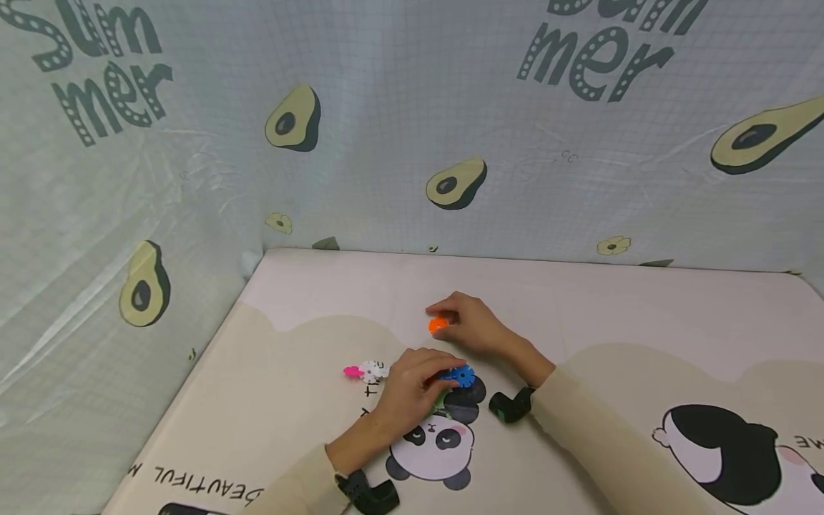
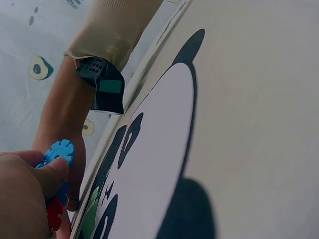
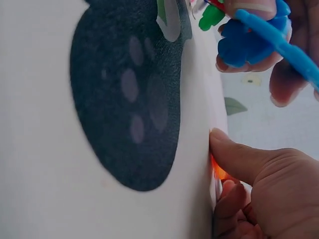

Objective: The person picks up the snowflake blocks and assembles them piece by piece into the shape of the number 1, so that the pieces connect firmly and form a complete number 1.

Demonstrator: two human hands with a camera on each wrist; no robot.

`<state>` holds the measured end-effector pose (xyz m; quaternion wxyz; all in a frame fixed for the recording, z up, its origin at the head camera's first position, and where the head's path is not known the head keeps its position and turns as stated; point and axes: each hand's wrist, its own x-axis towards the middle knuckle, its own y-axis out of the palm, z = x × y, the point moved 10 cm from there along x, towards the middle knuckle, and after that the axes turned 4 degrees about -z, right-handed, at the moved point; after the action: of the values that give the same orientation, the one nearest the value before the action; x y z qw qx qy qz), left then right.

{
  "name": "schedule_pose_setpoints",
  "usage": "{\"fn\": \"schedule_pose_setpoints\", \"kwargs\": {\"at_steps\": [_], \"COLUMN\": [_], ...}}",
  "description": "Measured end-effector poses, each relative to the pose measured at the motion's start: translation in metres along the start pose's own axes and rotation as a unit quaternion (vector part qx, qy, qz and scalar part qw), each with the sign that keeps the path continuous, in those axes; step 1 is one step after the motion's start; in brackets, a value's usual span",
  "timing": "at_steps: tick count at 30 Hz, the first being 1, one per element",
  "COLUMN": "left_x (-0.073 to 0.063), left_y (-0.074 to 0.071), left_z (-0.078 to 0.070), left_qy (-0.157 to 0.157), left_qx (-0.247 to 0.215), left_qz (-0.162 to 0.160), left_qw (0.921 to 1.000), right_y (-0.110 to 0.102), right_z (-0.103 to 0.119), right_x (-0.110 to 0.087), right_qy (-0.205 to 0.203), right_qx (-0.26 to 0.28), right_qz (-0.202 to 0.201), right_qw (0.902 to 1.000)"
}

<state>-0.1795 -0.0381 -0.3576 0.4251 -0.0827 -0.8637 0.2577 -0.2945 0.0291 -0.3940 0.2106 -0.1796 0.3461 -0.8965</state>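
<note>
My left hand (image 1: 412, 383) pinches a blue notched disc (image 1: 462, 375), a flower-shaped plastic building piece, between thumb and fingers. More blue pieces (image 3: 244, 45) sit against it, with a red disc (image 2: 54, 213) and a green disc (image 3: 212, 18) beside them. Out past the left hand's knuckles show a white disc (image 1: 371, 372) and a pink disc (image 1: 352, 372), in line with the held pieces; the hand hides what lies between. Farther back, my right hand (image 1: 476, 325) holds an orange disc (image 1: 438, 325) between thumb and fingers, low at the tabletop.
A pale cloth with a printed panda (image 1: 431, 450) covers the table (image 1: 309, 286). Behind and to the left hangs a curtain (image 1: 373, 107) with avocado prints. Each wrist wears a black camera, the right one (image 1: 511, 405) close above the cloth.
</note>
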Motion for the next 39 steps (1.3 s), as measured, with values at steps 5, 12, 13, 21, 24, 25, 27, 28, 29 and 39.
{"fn": "schedule_pose_setpoints", "kwargs": {"at_steps": [5,12,13,21,24,25,27,28,29,39], "left_x": [0.0,0.0,0.0,0.001,0.001,0.002,0.002,0.002,0.002,0.0], "left_y": [0.001,0.003,0.004,0.004,0.004,0.004,0.004,0.005,0.005,0.003], "left_z": [-0.001,-0.001,-0.001,0.002,0.003,0.003,0.003,0.003,0.003,0.007], "left_qy": [-0.001,0.0,-0.001,-0.026,-0.032,-0.032,-0.029,-0.03,-0.031,-0.043], "left_qx": [0.001,-0.002,-0.003,-0.009,-0.012,-0.013,-0.013,-0.014,-0.015,-0.012], "left_qz": [0.002,0.002,0.003,0.011,0.011,0.01,0.009,0.009,0.009,0.009], "left_qw": [1.0,1.0,1.0,0.9996,0.9994,0.9994,0.9995,0.9994,0.9994,0.9989], "right_y": [-0.002,-0.012,-0.013,-0.029,-0.035,-0.036,-0.038,-0.038,-0.037,-0.031], "right_z": [-0.001,-0.001,-0.001,-0.007,-0.014,-0.016,-0.022,-0.025,-0.027,-0.03], "right_x": [-0.004,-0.015,-0.017,-0.037,-0.044,-0.046,-0.051,-0.053,-0.056,-0.083], "right_qy": [0.008,0.018,0.02,0.042,0.06,0.067,0.085,0.093,0.099,0.115], "right_qx": [-0.003,-0.001,0.001,0.01,0.045,0.059,0.094,0.111,0.124,0.19], "right_qz": [0.001,-0.009,-0.011,-0.047,-0.057,-0.055,-0.049,-0.045,-0.04,0.001], "right_qw": [1.0,0.9998,0.9997,0.998,0.9955,0.9945,0.9908,0.9884,0.9866,0.975]}}
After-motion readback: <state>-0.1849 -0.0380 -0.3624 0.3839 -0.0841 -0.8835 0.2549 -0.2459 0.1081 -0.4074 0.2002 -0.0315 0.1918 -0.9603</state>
